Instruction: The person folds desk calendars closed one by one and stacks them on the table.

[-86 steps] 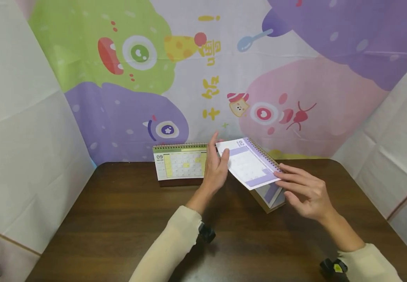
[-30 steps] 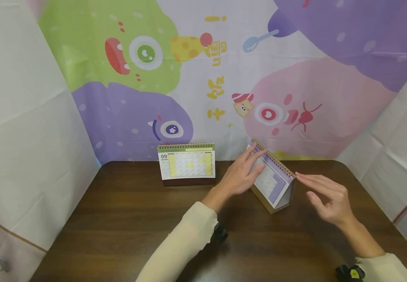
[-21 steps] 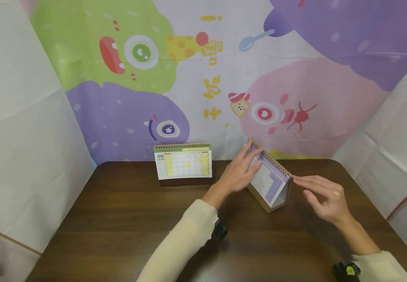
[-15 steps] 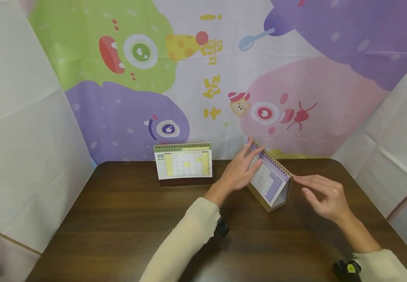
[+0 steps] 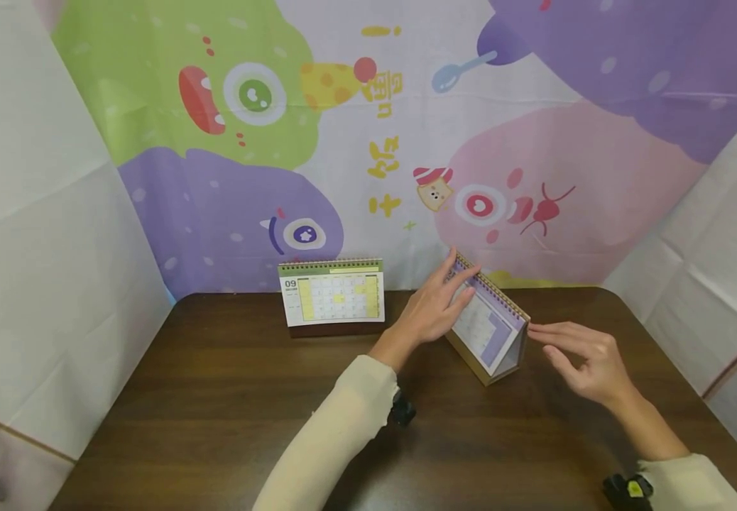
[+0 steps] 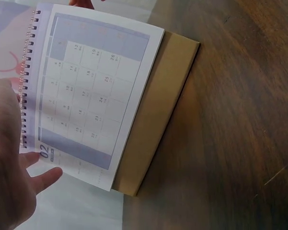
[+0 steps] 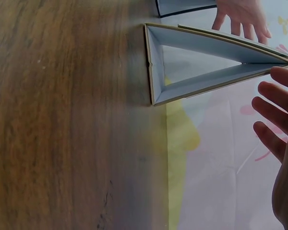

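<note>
A purple desk calendar (image 5: 483,323) stands like a tent on the table, angled, its spiral binding on top. In the left wrist view, its page (image 6: 86,96) reads 02 above a brown card base (image 6: 153,110). My left hand (image 5: 429,309) rests on the far left end, with outstretched fingers at the binding and the thumb on the page. My right hand (image 5: 588,358) holds its straight fingertips at the near right top corner. In the right wrist view, the stand's hollow triangular side (image 7: 201,40) faces the camera, with the right hand's fingers (image 7: 273,105) spread beside its peak.
To the left, a green and yellow desk calendar (image 5: 336,298) showing 09 stands upright on the dark wooden table (image 5: 228,397). A cartoon-printed cloth (image 5: 407,142) hangs right behind the table's back edge. White sheets (image 5: 42,177) flank both sides.
The purple calendar's loose page, lifted at first, now lies down against the stand. My left hand has moved right onto the binding end. Over the last second, both hands have barely moved.
</note>
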`<state>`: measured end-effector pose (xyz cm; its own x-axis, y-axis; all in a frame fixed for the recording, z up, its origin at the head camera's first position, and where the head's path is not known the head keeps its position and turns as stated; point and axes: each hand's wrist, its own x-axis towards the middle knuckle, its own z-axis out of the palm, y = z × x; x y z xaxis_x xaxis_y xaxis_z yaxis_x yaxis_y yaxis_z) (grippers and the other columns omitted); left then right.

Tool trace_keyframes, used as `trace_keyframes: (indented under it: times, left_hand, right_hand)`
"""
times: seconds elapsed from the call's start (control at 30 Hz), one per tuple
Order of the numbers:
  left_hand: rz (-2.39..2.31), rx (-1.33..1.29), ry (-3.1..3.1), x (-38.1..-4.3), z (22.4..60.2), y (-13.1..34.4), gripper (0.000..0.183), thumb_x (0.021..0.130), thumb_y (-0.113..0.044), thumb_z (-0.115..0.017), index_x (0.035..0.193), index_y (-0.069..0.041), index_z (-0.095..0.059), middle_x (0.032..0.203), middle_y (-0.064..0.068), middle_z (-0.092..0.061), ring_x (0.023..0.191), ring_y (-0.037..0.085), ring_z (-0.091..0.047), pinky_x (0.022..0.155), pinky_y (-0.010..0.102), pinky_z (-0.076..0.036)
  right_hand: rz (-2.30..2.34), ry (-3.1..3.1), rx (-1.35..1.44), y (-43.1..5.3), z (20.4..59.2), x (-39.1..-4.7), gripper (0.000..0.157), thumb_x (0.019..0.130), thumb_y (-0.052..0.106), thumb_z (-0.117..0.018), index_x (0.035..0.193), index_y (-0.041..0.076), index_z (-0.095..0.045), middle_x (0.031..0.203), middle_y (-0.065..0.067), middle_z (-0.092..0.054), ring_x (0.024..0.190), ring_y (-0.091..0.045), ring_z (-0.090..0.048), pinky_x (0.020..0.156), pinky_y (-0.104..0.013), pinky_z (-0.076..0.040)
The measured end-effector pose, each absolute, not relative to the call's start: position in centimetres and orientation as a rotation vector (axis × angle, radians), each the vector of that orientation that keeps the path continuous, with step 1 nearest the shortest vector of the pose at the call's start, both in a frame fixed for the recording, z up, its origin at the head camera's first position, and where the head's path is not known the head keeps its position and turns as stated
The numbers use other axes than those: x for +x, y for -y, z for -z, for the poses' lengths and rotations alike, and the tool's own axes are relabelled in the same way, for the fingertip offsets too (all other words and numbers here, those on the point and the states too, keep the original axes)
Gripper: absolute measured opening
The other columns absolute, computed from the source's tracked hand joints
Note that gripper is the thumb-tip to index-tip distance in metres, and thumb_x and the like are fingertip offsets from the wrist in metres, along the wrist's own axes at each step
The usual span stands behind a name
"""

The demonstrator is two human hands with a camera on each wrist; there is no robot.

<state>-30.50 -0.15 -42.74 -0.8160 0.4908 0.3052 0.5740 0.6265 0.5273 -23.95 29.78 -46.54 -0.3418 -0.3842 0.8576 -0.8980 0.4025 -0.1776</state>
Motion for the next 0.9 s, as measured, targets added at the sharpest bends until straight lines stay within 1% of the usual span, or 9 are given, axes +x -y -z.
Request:
trace_keyframes:
  times: [0.1, 0.37, 0.47, 0.53, 0.6, 0.67, 0.77, 0.83, 0.9]
  left_hand:
    - [0.948, -0.897, 2.717, -30.5, 42.6, 0.2, 0.056, 0.122, -0.046, -0.036, 0.176, -0.033, -0.041, 0.193, 0.011, -0.008, 0.178, 0.036, -0.023, 0.139, 0.062, -0.036]
    - [0.948, -0.9, 2.721, -30.6, 42.7, 0.2, 0.056, 0.122, -0.046, -0.037, 0.176, -0.033, -0.041, 0.193, 0.011, -0.008, 0.178, 0.034, -0.022, 0.139, 0.061, -0.035]
    - [0.943, -0.897, 2.723, -30.6, 42.7, 0.2, 0.056, 0.122, -0.046, -0.037, 0.176, -0.033, -0.041, 0.193, 0.011, -0.008, 0.178, 0.033, -0.022, 0.139, 0.061, -0.036]
    - [0.939, -0.895, 2.723, -30.6, 42.7, 0.2, 0.055, 0.122, -0.045, -0.037, 0.176, -0.033, -0.041, 0.193, 0.011, -0.008, 0.178, 0.033, -0.023, 0.138, 0.061, -0.038]
    - [0.936, -0.895, 2.722, -30.6, 42.8, 0.2, 0.055, 0.122, -0.045, -0.037, 0.175, -0.033, -0.041, 0.193, 0.011, -0.009, 0.178, 0.033, -0.023, 0.137, 0.062, -0.039]
    - [0.936, -0.897, 2.718, -30.6, 42.8, 0.2, 0.055, 0.122, -0.045, -0.037, 0.175, -0.033, -0.042, 0.193, 0.011, -0.009, 0.178, 0.033, -0.023, 0.137, 0.062, -0.039]
    - [0.935, -0.902, 2.715, -30.6, 42.8, 0.2, 0.055, 0.122, -0.045, -0.037, 0.175, -0.032, -0.043, 0.193, 0.012, -0.009, 0.178, 0.033, -0.023, 0.137, 0.062, -0.039]
    - [0.935, -0.904, 2.715, -30.6, 42.8, 0.2, 0.055, 0.122, -0.045, -0.037, 0.175, -0.032, -0.043, 0.193, 0.012, -0.009, 0.178, 0.033, -0.023, 0.137, 0.062, -0.039]
    - [0.933, -0.905, 2.717, -30.6, 42.7, 0.2, 0.055, 0.122, -0.045, -0.037, 0.175, -0.032, -0.043, 0.193, 0.012, -0.009, 0.178, 0.033, -0.023, 0.137, 0.061, -0.038]
  right_hand:
    - [-0.855, 1.909, 1.094, -29.7, 46.5, -23.9, 0.023, 0.093, 0.004, -0.073, 0.109, -0.004, -0.087, 0.105, -0.02, -0.088, 0.126, 0.013, -0.071, 0.114, -0.007, -0.05]
    - [-0.872, 1.914, 1.068, -29.7, 46.9, -23.7, 0.024, 0.1, 0.011, -0.071, 0.111, -0.004, -0.087, 0.104, -0.017, -0.088, 0.123, 0.013, -0.071, 0.113, -0.005, -0.049]
    - [-0.892, 1.926, 1.046, -29.7, 47.0, -23.6, 0.023, 0.094, 0.003, -0.072, 0.109, -0.004, -0.087, 0.102, -0.017, -0.088, 0.12, 0.014, -0.071, 0.111, -0.004, -0.049]
    - [-0.926, 1.935, 1.029, -29.6, 47.1, -23.4, 0.026, 0.087, -0.005, -0.072, 0.109, -0.005, -0.087, 0.101, -0.015, -0.087, 0.116, 0.012, -0.072, 0.107, -0.004, -0.05]
    - [-0.962, 1.951, 1.007, -29.6, 47.1, -23.3, 0.032, 0.082, -0.012, -0.07, 0.109, -0.005, -0.087, 0.1, -0.009, -0.087, 0.108, 0.012, -0.071, 0.098, -0.004, -0.051]
    - [-1.016, 1.971, 0.991, -29.5, 47.0, -23.0, 0.036, 0.08, -0.018, -0.068, 0.109, -0.006, -0.086, 0.1, -0.001, -0.085, 0.099, 0.01, -0.069, 0.086, -0.006, -0.051]
    - [-1.109, 2.029, 0.963, -29.4, 46.8, -22.4, 0.037, 0.085, -0.023, -0.063, 0.111, -0.008, -0.085, 0.1, 0.008, -0.082, 0.091, 0.008, -0.067, 0.073, -0.012, -0.048]
    - [-1.162, 2.078, 0.934, -29.4, 46.6, -21.9, 0.036, 0.09, -0.023, -0.059, 0.112, -0.009, -0.084, 0.1, 0.011, -0.082, 0.09, 0.007, -0.068, 0.071, -0.015, -0.048]
    - [-1.203, 2.128, 0.893, -29.2, 46.4, -21.5, 0.035, 0.097, -0.02, -0.054, 0.114, -0.01, -0.083, 0.1, 0.013, -0.082, 0.092, 0.007, -0.072, 0.074, -0.014, -0.051]
